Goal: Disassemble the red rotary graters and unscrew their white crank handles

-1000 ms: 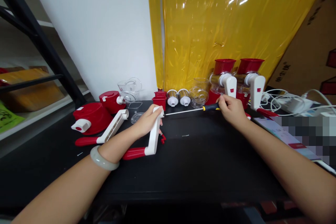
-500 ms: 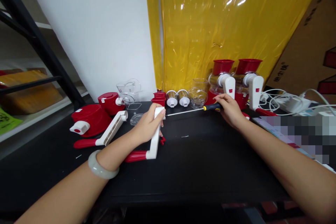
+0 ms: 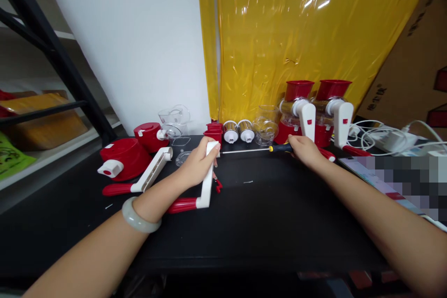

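My left hand [image 3: 197,164] is closed round the upper end of a white crank arm with a red handle [image 3: 206,186], which rests on the black table [image 3: 265,214]. My right hand [image 3: 304,150] grips the black-and-yellow handle of a long screwdriver [image 3: 256,149]. Its thin metal shaft runs leftward, nearly level, and the tip meets the top of the white arm beside my left fingers. A pale bangle sits on my left wrist.
A second white crank with a red handle [image 3: 143,179] and red bases [image 3: 124,158] lie at the left. Clear cups [image 3: 174,121], two metal drums [image 3: 238,131] and two assembled red-and-white grinders [image 3: 316,109] line the back. White cables [image 3: 380,137] lie at the right.
My right hand has lowered toward the table, bringing the screwdriver from a slight upward slant to nearly level. The left hand keeps its hold on the white arm in the same place.
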Demonstrator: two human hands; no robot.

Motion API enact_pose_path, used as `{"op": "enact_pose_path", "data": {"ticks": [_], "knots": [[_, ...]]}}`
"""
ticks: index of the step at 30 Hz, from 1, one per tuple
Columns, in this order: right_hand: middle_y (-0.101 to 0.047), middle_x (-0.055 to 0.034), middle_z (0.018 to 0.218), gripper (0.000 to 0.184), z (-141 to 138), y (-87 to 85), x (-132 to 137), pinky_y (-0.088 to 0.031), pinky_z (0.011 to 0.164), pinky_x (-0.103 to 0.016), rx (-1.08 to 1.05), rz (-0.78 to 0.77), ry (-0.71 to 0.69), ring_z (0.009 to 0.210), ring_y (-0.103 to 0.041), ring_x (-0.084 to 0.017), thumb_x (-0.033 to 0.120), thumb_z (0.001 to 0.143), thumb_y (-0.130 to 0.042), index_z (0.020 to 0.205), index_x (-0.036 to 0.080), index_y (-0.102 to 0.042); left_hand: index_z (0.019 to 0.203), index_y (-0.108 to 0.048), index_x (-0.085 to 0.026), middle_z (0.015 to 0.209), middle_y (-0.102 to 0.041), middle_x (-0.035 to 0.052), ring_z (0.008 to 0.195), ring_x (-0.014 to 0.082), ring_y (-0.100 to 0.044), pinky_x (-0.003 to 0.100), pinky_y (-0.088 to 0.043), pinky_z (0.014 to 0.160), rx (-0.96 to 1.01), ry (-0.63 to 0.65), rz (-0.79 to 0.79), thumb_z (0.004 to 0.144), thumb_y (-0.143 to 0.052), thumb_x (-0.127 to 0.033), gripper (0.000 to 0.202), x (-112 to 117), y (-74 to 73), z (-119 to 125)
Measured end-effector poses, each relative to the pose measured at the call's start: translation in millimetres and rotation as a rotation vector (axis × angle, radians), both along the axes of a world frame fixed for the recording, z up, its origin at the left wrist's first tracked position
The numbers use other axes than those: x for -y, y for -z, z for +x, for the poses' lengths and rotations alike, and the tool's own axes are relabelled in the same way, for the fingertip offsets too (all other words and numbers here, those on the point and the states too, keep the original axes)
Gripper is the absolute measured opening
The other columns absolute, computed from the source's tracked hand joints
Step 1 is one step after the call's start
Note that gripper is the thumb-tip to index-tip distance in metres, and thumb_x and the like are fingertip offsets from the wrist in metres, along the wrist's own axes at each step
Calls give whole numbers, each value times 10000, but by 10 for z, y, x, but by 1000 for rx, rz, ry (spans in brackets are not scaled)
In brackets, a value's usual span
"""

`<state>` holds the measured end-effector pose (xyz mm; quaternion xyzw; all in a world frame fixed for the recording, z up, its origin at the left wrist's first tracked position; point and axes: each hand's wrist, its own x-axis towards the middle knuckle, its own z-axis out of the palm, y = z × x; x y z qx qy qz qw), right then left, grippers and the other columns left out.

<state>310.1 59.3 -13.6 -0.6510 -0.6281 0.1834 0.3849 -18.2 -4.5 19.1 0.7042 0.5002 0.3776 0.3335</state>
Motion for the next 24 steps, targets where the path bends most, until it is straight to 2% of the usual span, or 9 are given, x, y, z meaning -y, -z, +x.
{"op": "enact_pose_path", "data": {"ticks": [7, 11, 14, 19, 24], "knots": [[-520, 3, 502, 419, -23, -52, 80, -340, 548, -280, 32, 207, -30, 519, -493, -153, 456, 905, -387, 582, 209, -489, 983, -418, -246, 608, -571, -62, 412, 175, -614, 276, -498, 393, 156, -12, -209, 878, -475, -615, 388, -127, 88, -45], [-495, 20, 545, 410, -18, -92, 112, -330, 546, -266, -2, 358, -84, 539, -459, -135, 517, 900, -440, 629, 211, -475, 963, -423, -239, 581, -563, -64, 396, 159, -595, 267, -501, 405, 226, -15, -303, 898, -468, -574, 344, -123, 79, -14], [-499, 24, 574, 392, -5, -114, 125, -351, 560, -259, -57, 410, -104, 552, -459, -131, 544, 880, -487, 681, 208, -517, 954, -422, -237, 580, -566, -61, 403, 160, -599, 261, -498, 408, 238, -11, -350, 909, -460, -557, 325, -104, 68, 16], [-488, 31, 530, 380, 7, -64, 60, -349, 503, -259, -215, 258, -92, 493, -444, -127, 576, 834, -543, 715, 216, -552, 953, -421, -237, 578, -560, -61, 404, 155, -591, 269, -506, 409, 233, -27, -295, 911, -462, -549, 318, -91, 63, 20], [-555, 16, 624, 315, -71, -38, 15, -371, 475, -253, -573, 138, -204, 488, -443, -108, 523, 758, -639, 741, 218, -564, 983, -436, -240, 631, -567, -55, 430, 151, -595, 277, -517, 420, 151, -13, -117, 885, -484, -595, 372, -61, 44, -15]]}}
